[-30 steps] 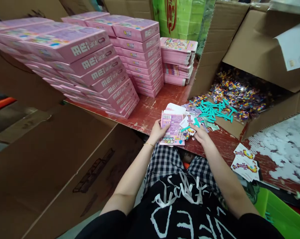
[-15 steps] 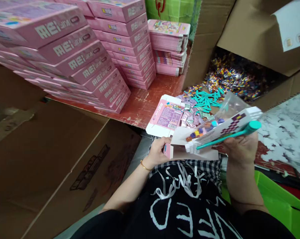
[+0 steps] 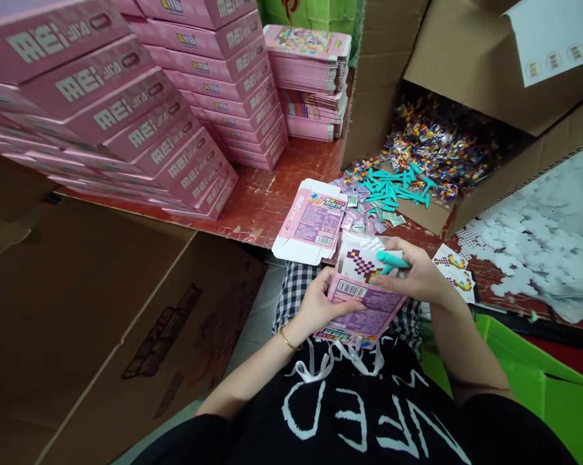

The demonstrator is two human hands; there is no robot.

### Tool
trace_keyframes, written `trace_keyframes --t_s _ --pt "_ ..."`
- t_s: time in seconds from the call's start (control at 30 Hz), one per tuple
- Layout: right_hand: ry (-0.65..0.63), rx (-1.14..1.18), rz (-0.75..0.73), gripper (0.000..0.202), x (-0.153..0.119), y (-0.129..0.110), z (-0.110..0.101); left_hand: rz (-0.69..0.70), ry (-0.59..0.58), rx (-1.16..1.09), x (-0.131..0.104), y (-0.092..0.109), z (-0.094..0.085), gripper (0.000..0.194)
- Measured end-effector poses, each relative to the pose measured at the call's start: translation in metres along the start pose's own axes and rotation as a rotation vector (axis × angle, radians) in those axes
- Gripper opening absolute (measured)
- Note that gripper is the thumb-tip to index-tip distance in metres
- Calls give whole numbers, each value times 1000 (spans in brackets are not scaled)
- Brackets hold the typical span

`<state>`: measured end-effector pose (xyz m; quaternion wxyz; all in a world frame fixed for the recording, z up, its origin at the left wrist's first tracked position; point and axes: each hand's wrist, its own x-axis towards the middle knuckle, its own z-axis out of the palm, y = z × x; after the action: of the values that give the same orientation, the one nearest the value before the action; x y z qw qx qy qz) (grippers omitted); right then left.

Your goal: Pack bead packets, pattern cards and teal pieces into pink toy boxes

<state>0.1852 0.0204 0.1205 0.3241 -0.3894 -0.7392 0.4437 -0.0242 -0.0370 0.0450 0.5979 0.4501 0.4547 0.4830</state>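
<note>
A pink-and-purple box [image 3: 366, 307] is held over my lap, its open end facing away from me. My left hand [image 3: 323, 303] wraps round its left side, with the thumb across the printed face. At the opening, my right hand [image 3: 414, 274] pinches a teal tool [image 3: 392, 259] against a white card [image 3: 361, 258] with a purple pixel pattern. The card and clear plastic sit partly inside the box. A flat, unfolded pink box [image 3: 315, 219] lies on the table edge just beyond my hands.
Pink boxes [image 3: 165, 123] are stacked at left, with flattened ones [image 3: 308, 58] behind. Teal tools [image 3: 392, 187] and small packets [image 3: 361, 216] lie by a carton [image 3: 376, 77] of colourful bead bags [image 3: 441, 142]. White pieces [image 3: 533, 226] and printed cards [image 3: 453, 271] are at right.
The white card, bead bag and teal tool have moved left and down into the box opening. The box has turned, now showing its printed face. The whole view has shifted slightly.
</note>
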Motion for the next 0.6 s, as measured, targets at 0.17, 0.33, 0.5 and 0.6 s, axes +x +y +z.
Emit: trace_keyframes --t_s 0.17,0.33,0.5,0.6 --pt "107 -57 -75 62 2 19 -6 -122 23 -23 -3 -4 -2 46" --pt "-167 -266 -238 16 7 20 -5 -150 -16 14 -3 -4 -1 47" --pt "-239 -472 -239 35 8 24 2 -181 10 9 1 -12 -3 49" --pt "-320 -613 -174 46 5 29 4 -194 20 -10 2 -18 -7 47"
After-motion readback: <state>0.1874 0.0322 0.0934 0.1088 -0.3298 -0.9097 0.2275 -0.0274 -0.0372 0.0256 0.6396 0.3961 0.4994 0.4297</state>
